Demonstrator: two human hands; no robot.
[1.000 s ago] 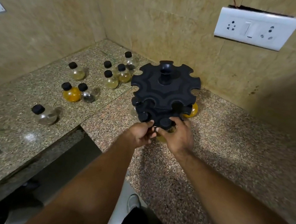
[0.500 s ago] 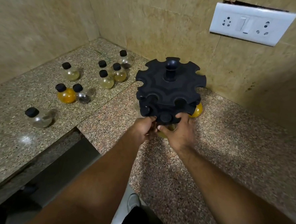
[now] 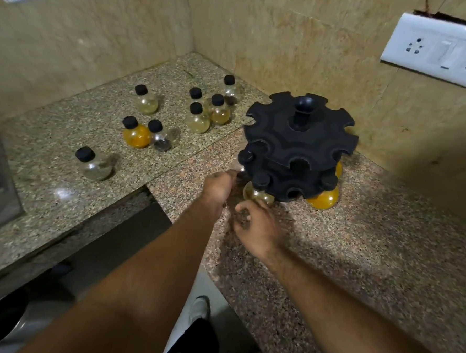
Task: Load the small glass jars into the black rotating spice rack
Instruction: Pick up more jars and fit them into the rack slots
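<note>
Centre frame, our left hand [image 3: 219, 185] and right hand [image 3: 256, 224], both loosely curled and empty, hover by the black spice rack [image 3: 296, 147]; eight loose jars [image 3: 137, 135] wait on the bench [image 3: 386, 240], upper left. We should seat each neck fully in its slot.

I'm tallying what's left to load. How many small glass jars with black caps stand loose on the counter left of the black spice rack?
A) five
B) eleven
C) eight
C: eight small black-capped glass jars stand loose on the speckled granite counter, apart from the black rotating spice rack.
</note>
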